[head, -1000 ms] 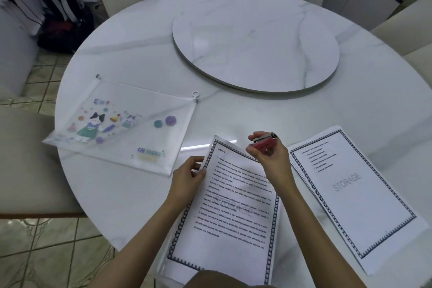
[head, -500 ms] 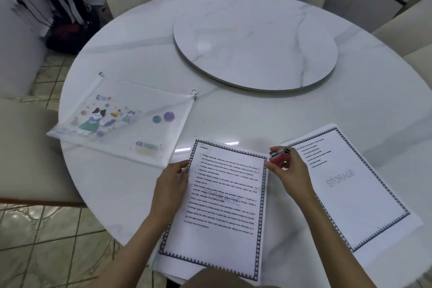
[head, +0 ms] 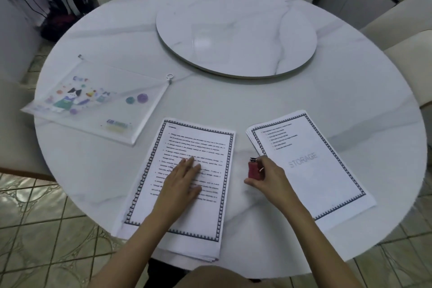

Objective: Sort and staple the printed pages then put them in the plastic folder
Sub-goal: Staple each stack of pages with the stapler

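The left hand lies flat, fingers straight, pressing on the left stack of pages, right in the middle of the printed text. The right hand is curled round a small red stapler, which stands on the bare surface in the gap between the two piles. It is close to the right stack of pages, the one with STORAGE across it, but whether it touches that paper is hard to say. The plastic folder waits well off to the left, flat on the surface. Its ring pull sits at the right end of its top edge, and whether the top is open cannot be told from here.

The step looks like the stapling of that left stack, and it is not yet ready for it. Look at its near end: the sheets fan out in steps and the edges are not flush. The sensible play is to square the pile first, tapping the top and one long edge together, then shift the left hand up toward the top corner so the sheets cannot creep when the stapler bites. The stapler is a little one and the pile looks thick, so it wants to go fully over the corner, inside the patterned border, with one firm squeeze rather than a half press. The near end of the stack also lies right at the rim of the surface, so pushing it further in would give steadier support.
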`<state>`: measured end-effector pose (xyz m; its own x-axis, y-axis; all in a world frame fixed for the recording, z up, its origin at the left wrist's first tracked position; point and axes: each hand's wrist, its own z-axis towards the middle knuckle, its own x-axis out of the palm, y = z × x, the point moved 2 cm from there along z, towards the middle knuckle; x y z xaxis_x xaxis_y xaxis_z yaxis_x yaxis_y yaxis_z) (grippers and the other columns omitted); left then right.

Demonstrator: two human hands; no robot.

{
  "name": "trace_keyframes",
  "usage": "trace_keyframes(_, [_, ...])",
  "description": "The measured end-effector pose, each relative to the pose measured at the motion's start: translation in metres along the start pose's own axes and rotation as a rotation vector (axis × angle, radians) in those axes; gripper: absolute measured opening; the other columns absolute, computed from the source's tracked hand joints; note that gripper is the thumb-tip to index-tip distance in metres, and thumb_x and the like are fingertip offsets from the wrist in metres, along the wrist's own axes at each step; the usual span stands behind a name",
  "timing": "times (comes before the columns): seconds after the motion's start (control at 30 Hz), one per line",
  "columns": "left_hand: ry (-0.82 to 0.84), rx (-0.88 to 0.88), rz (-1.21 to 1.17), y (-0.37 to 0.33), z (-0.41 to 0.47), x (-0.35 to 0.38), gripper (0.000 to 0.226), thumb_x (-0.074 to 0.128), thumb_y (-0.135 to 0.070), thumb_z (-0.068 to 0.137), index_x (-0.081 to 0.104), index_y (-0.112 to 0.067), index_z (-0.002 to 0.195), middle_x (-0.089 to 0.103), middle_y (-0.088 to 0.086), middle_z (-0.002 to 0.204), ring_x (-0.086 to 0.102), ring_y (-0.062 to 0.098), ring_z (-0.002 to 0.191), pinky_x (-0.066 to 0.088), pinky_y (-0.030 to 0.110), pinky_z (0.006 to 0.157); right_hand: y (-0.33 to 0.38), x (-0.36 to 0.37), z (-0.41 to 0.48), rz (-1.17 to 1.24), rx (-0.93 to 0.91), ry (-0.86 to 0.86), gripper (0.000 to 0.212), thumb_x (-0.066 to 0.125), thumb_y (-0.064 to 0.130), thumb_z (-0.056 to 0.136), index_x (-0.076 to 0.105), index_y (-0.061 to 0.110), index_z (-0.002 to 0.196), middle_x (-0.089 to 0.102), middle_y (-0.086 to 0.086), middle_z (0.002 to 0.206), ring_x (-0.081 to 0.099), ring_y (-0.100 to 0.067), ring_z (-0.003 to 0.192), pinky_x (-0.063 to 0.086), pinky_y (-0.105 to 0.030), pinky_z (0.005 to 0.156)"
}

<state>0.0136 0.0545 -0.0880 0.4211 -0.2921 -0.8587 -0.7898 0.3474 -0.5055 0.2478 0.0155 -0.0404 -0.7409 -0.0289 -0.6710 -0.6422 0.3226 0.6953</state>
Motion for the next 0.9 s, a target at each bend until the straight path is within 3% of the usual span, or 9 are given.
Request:
trace_keyframes(0.07, [-0.020, -0.030, -0.005, -0.007, 0.004, 0.001, 0.059, 0.053, -0.030, 0.092, 0.028, -0.019, 0.145, 0.014, 0.000, 0.156, 0.009, 0.019, 0.145, 0.003, 0.025, 0.114, -0.004, 0.005, -0.004, -0.066, -0.033, 0.030, 0.036, 0.076, 0.020, 0.075, 0.049, 0.019, 0.100, 0.055, 0.001, 0.098, 0.052, -0.012, 0.079, 0.042, -0.018, 0.068])
trace_keyframes(0.27, [-0.042, -0.105, -0.018, -0.016, 0.013, 0.001, 0.058, 0.056, -0.029, 0.091, 0.033, -0.018, 0.143, 0.019, 0.001, 0.155, 0.013, 0.020, 0.144, 0.011, 0.032, 0.116, -0.008, 0.019, -0.013, -0.214, -0.095, 0.022, 0.039, 0.069, 0.021, 0.081, 0.051, 0.008, 0.113, 0.050, -0.006, 0.113, 0.053, -0.022, 0.099, 0.045, -0.032, 0.083])
trace_keyframes(0.5, [-0.024, -0.141, -0.053, -0.010, 0.023, -0.010, 0.061, 0.061, -0.026, 0.088, 0.035, -0.015, 0.142, 0.025, 0.002, 0.153, 0.020, 0.021, 0.142, 0.018, 0.035, 0.115, -0.005, 0.029, -0.011, -0.273, -0.063, -0.050, 0.036, 0.063, 0.028, 0.086, 0.051, 0.008, 0.113, 0.046, -0.004, 0.114, 0.052, -0.019, 0.098, 0.038, -0.023, 0.071])
trace_keyframes(0.67, [-0.029, -0.118, -0.061, -0.002, 0.030, -0.012, 0.060, 0.066, -0.021, 0.084, 0.042, -0.011, 0.138, 0.033, 0.006, 0.149, 0.029, 0.024, 0.137, 0.025, 0.037, 0.112, -0.002, 0.034, -0.005, -0.236, -0.023, -0.077, 0.036, 0.064, 0.028, 0.085, 0.052, 0.009, 0.113, 0.046, -0.003, 0.115, 0.052, -0.018, 0.099, 0.042, -0.026, 0.077])
trace_keyframes(0.8, [-0.073, -0.144, -0.206, -0.007, 0.039, -0.015, 0.052, 0.063, -0.017, 0.086, 0.045, -0.012, 0.135, 0.041, 0.006, 0.142, 0.037, 0.023, 0.131, 0.027, 0.030, 0.105, -0.002, 0.034, 0.001, -0.250, -0.059, -0.101, 0.039, 0.063, 0.035, 0.085, 0.053, 0.010, 0.113, 0.047, -0.004, 0.113, 0.053, -0.020, 0.100, 0.043, -0.027, 0.079])
trace_keyframes(0.9, [-0.149, -0.207, -0.410, -0.026, 0.042, -0.024, 0.043, 0.058, -0.018, 0.090, 0.049, -0.018, 0.131, 0.047, -0.006, 0.129, 0.043, 0.009, 0.118, 0.031, 0.023, 0.097, 0.000, 0.023, 0.004, -0.206, -0.104, -0.154, 0.039, 0.058, 0.040, 0.088, 0.057, 0.012, 0.115, 0.049, -0.002, 0.113, 0.056, -0.016, 0.099, 0.045, -0.026, 0.082])
